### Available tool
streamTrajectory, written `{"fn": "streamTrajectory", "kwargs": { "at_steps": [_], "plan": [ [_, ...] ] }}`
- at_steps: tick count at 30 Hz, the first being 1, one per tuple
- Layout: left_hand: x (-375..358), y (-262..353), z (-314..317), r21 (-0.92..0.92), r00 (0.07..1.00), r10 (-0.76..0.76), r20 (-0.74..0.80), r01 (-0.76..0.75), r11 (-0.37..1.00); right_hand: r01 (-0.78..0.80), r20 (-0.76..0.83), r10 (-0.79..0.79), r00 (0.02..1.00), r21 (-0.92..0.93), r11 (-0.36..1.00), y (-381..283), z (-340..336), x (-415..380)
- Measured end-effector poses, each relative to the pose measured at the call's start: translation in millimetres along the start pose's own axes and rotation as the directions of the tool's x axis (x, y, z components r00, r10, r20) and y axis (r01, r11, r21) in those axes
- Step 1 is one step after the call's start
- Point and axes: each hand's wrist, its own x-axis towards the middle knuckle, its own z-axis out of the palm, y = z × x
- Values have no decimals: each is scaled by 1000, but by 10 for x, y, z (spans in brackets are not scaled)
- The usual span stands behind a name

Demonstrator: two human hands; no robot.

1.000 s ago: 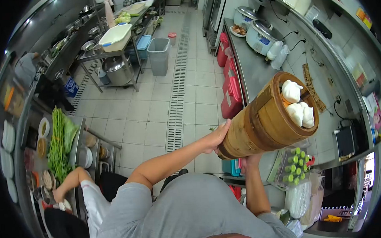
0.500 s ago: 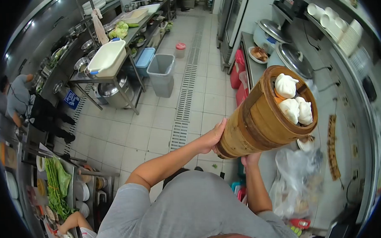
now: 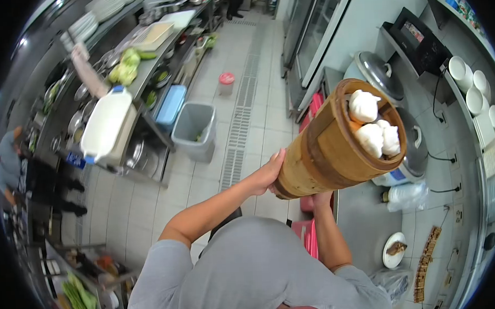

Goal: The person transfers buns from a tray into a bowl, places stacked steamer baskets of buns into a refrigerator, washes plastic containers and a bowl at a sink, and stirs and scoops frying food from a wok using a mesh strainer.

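A tall stack of round bamboo steamer baskets (image 3: 319,146) leans to the right in front of me, its top uncovered. Several white steamed buns (image 3: 365,106) sit inside the top basket. My left hand (image 3: 268,174) presses its palm and fingers against the lower left side of the stack. Beneath the stack's lower end is my right hand (image 3: 321,200), closed on it, with most of its fingers hidden behind the bamboo.
A steel counter (image 3: 366,221) runs along the right with rice cookers (image 3: 415,147) and a white plate of food (image 3: 394,250). On the left, a grey bin (image 3: 195,132) stands beside a worktable carrying a white tub (image 3: 107,124). A person (image 3: 35,169) works at far left.
I have moved forward along the aisle with the steamer stack still in both hands. The bin and worktable are nearer, and more of the right counter shows.
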Motion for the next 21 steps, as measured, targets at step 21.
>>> {"fn": "streamTrajectory", "kwargs": {
  "at_steps": [21],
  "plan": [
    [5349,3943,-3343,-79,987,88,-134,-99,992,-135,172,138,975,-32,990,189,1763,7692]
  ]
}}
